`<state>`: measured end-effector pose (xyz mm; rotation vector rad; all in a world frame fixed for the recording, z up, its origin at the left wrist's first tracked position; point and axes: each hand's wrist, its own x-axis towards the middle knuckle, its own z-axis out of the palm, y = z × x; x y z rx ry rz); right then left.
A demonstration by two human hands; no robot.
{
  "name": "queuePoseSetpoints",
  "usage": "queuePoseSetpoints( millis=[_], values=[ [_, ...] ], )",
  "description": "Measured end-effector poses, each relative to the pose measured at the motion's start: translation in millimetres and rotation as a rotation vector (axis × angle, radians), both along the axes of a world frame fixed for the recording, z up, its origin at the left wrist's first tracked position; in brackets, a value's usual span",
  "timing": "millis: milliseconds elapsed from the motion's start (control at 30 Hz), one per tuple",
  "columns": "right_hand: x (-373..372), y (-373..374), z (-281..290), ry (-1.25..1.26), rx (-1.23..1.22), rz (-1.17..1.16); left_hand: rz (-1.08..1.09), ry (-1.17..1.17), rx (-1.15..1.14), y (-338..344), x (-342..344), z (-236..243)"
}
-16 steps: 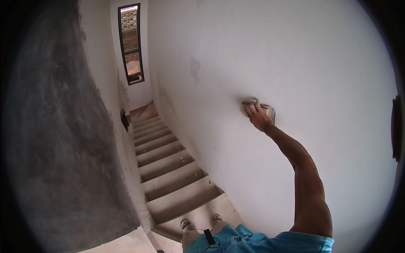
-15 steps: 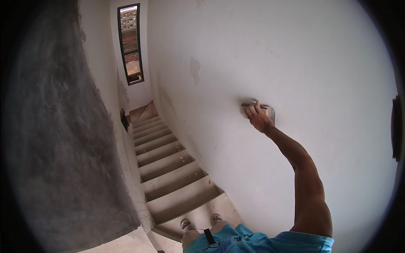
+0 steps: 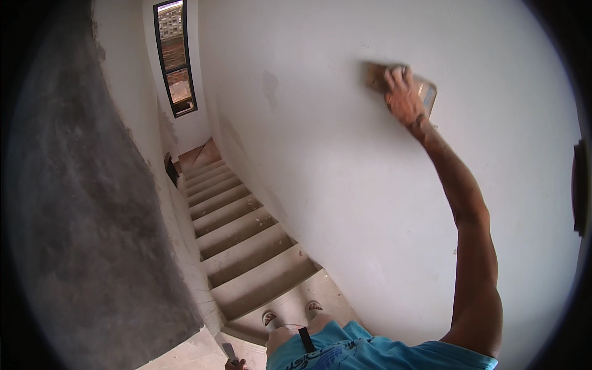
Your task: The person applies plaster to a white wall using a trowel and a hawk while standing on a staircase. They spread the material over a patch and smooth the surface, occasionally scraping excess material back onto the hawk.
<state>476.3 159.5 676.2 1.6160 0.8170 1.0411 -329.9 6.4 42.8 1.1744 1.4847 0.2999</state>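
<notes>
High on the white wall (image 3: 345, 160), my right hand (image 3: 404, 95) is closed over a brownish, flat rectangular sanding block (image 3: 427, 91). The block lies against the wall surface, and its edges are slightly blurred. My right arm is stretched up and forward to it. At the lower edge, my left hand (image 3: 235, 365) shows only in part, closed around a putty knife. The grey blade of the putty knife (image 3: 229, 350) points upward, and its handle is hidden by the fingers and the frame edge.
A narrow concrete staircase (image 3: 246, 243) drops away ahead, and my feet stand on its upper step. A tall dark-framed window (image 3: 176, 58) is at the far end. Left is a dark grey plastered surface (image 3: 92, 203). A dark object (image 3: 579, 188) sits at the right rim.
My right hand has slid the sanding block up the wall and to the right. My left hand with the putty knife has come into view at the bottom. The view has shifted slightly.
</notes>
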Motion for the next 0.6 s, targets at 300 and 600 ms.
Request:
queuePoseSetpoints(
  millis=[300, 600],
  values=[
    [-16, -146, -229, 0.502, -0.128, 0.319, 0.024, -0.017, 0.035, 11, 12, -6],
    [-14, -171, -296, 0.168, -0.409, 0.436, 0.004, -0.067, -0.060, 49, 88, 71]
  ],
)
